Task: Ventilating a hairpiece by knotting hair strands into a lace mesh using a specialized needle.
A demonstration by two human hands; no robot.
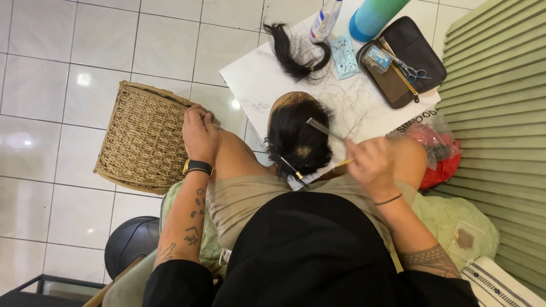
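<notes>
The wig head (296,136) with dark hair sits between the person's knees, and everything here is placed from it.

Far to its left a woven basket (145,139) stands on the tiled floor (51,85). Below the basket, also left of the wig head, a round black thing (129,243) rests on the floor.

The left hand (199,132) is just left of the wig head, resting on the knee, apart from the hair. Its fingers are curled in, pinching something small; what it is cannot be told. A black watch (197,167) sits on that wrist.

The right hand (371,162) is just right of the wig head and nearer to it than the left hand is. Its fingers are closed around a thin comb (323,128). The comb is long and slanted, and its far end reaches up and left onto the hair. So the hair lies to the left of those fingers.

Behind the wig head is a white table (256,85) with a loose bunch of black hair (296,54). Farther right on it, scissors (412,71) lie on a dark open case (406,59).
</notes>
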